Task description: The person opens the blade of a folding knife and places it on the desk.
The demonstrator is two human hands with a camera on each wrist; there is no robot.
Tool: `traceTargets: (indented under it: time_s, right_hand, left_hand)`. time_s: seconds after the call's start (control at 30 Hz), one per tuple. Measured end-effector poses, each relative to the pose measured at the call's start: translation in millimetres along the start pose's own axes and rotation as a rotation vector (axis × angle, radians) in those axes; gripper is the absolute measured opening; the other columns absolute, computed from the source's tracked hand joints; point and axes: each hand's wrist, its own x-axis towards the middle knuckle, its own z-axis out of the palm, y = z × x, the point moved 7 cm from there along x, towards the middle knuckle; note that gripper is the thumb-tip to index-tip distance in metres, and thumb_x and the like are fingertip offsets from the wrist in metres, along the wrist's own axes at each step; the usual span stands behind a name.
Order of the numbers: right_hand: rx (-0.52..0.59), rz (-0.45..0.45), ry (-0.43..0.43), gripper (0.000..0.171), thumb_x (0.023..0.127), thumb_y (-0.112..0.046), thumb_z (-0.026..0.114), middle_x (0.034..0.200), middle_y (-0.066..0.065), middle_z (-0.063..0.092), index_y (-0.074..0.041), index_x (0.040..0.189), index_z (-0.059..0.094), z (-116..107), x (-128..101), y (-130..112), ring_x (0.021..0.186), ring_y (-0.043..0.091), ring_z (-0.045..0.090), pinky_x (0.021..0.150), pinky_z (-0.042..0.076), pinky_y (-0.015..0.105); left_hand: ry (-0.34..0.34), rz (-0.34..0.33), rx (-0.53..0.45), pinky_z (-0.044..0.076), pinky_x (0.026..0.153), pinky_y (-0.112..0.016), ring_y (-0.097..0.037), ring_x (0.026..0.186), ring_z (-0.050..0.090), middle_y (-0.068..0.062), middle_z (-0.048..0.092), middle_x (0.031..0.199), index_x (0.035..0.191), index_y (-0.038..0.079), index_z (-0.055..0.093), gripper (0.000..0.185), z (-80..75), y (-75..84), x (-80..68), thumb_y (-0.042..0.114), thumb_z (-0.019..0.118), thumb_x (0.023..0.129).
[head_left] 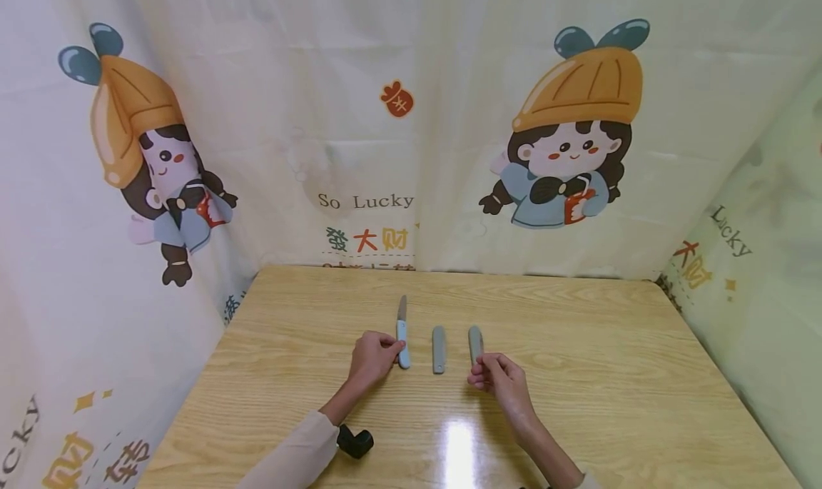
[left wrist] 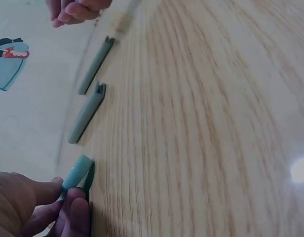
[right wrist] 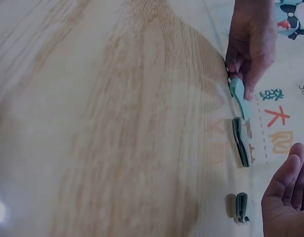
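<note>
My left hand point(head_left: 374, 357) pinches the pale blue handle of a folding knife point(head_left: 404, 359) between thumb and fingers. Its blade is out and points to the far side of the table. Beside it lies a grey-green folding knife point(head_left: 439, 350), folded, and a second folded one point(head_left: 475, 342) lies farther right. My right hand point(head_left: 505, 383) hovers at the near end of that rightmost knife, overlapping it in the head view. In the right wrist view, the right hand point(right wrist: 287, 192) is apart from the knives, fingers loosely bent with nothing between them.
All three knives lie roughly in a row on a wooden table point(head_left: 578, 332). A printed cloth point(head_left: 449, 153) hangs behind the table and along both sides. A black device point(head_left: 355, 441) sits at the left wrist. Light reflects off the table's near part.
</note>
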Motion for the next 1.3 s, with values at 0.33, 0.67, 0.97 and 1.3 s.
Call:
traceTargets:
  time_s: [0.33,0.67,0.97,1.3]
  right_hand:
    - [-0.001,0.003,-0.007,0.032,0.109,-0.013,0.046,0.089,0.013,0.066,0.017,0.114,0.056,2,-1,0,0.077,0.019,0.069,0.073,0.057,0.029]
    - [0.005,0.012,-0.042,0.032,0.109,-0.015,0.047,0.090,0.012,0.066,0.016,0.112,0.056,6,0,1,0.078,0.019,0.068,0.073,0.057,0.029]
    - [-0.006,0.023,-0.051,0.030,0.108,-0.012,0.047,0.091,0.016,0.067,0.016,0.112,0.058,8,1,-2,0.079,0.021,0.068,0.073,0.057,0.030]
    - [-0.003,0.003,-0.070,0.030,0.108,-0.013,0.051,0.096,0.018,0.066,0.016,0.114,0.059,11,1,-6,0.085,0.023,0.067,0.077,0.057,0.033]
  left_hand:
    - [0.032,0.004,0.047,0.045,0.049,-0.025,-0.007,0.055,0.058,0.005,0.065,0.063,0.081,0.005,0.079,0.015,-4.6,-2.1,0.4,0.017,0.079,0.090]
    - [0.050,0.023,0.015,0.050,0.052,-0.027,-0.007,0.057,0.062,0.003,0.069,0.067,0.085,0.003,0.079,0.013,-5.8,-4.1,-1.4,0.015,0.078,0.090]
    - [0.077,0.026,0.006,0.052,0.056,-0.030,-0.009,0.061,0.063,0.003,0.068,0.070,0.088,0.003,0.077,0.013,-10.3,-1.9,-4.7,0.016,0.078,0.090]
    - [0.171,0.193,0.228,0.051,0.073,-0.041,-0.022,0.089,0.060,-0.002,0.067,0.094,0.106,0.006,0.076,0.021,-13.3,14.0,-14.3,0.018,0.077,0.089]
